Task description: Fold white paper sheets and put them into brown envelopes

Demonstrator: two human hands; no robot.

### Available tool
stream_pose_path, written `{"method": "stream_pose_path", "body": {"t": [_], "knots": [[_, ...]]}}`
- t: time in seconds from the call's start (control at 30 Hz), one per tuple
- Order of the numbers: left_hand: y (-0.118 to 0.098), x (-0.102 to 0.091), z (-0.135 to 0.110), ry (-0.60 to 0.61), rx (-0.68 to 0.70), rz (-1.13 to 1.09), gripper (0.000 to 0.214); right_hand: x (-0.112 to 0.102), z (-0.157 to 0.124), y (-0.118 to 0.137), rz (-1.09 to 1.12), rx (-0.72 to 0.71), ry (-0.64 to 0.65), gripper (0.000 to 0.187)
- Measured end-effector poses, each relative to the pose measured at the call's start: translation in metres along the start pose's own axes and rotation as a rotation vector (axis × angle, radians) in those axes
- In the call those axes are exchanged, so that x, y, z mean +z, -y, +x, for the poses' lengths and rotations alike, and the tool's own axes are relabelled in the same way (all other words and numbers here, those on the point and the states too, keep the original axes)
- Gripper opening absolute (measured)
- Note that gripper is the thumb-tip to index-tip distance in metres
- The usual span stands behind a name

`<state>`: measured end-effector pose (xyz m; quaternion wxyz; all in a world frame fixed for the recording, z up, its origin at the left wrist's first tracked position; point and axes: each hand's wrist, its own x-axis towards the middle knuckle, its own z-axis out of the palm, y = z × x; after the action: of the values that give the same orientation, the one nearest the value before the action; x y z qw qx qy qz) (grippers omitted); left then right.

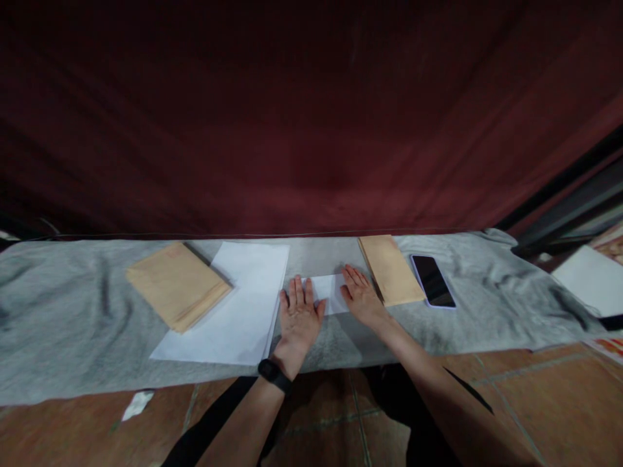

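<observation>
A small white folded-looking sheet of paper (327, 290) lies between my hands on the grey cloth. My left hand (299, 312) rests flat on its left end, fingers stretched out and slightly apart. On the right end lies my right hand (361, 295), palm down with the fingers extended. Just left of my left hand is a stack of larger white sheets (238, 311). A pile of brown envelopes (178, 282) overlaps that stack at an angle. Close to my right hand sits a smaller set of brown envelopes (393, 271).
A phone (435, 281) in a lilac case lies right of the envelopes. The grey cloth (496, 298) covers a long narrow surface, with a dark red curtain (311, 130) behind. A scrap of white paper (137, 405) is on the tiled floor (540, 389).
</observation>
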<state>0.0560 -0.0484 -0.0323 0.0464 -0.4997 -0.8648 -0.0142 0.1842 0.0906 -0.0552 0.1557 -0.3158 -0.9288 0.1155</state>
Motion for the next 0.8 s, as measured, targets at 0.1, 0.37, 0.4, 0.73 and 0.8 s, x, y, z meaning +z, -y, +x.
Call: {"method": "stream_pose_path", "body": {"t": [0.1,0.37,0.4,0.73,0.8], "knots": [[0.0,0.0,0.001,0.005,0.006,-0.009,0.066,-0.002,0.005,0.005,0.006,-0.02,0.05,0.053],[0.001,0.0,0.0,0.012,0.006,-0.047,0.066,-0.008,0.014,0.014,-0.013,-0.035,0.079,0.046],[0.001,0.0,0.0,0.01,0.006,-0.053,0.066,-0.009,0.015,0.015,-0.004,-0.032,0.074,0.045],[0.008,-0.002,-0.001,0.014,0.089,-0.06,0.064,-0.019,0.02,0.017,0.004,0.064,0.094,0.04],[0.009,-0.002,-0.002,0.013,0.107,-0.068,0.064,-0.02,0.021,0.016,0.015,0.078,0.098,0.04]]}}
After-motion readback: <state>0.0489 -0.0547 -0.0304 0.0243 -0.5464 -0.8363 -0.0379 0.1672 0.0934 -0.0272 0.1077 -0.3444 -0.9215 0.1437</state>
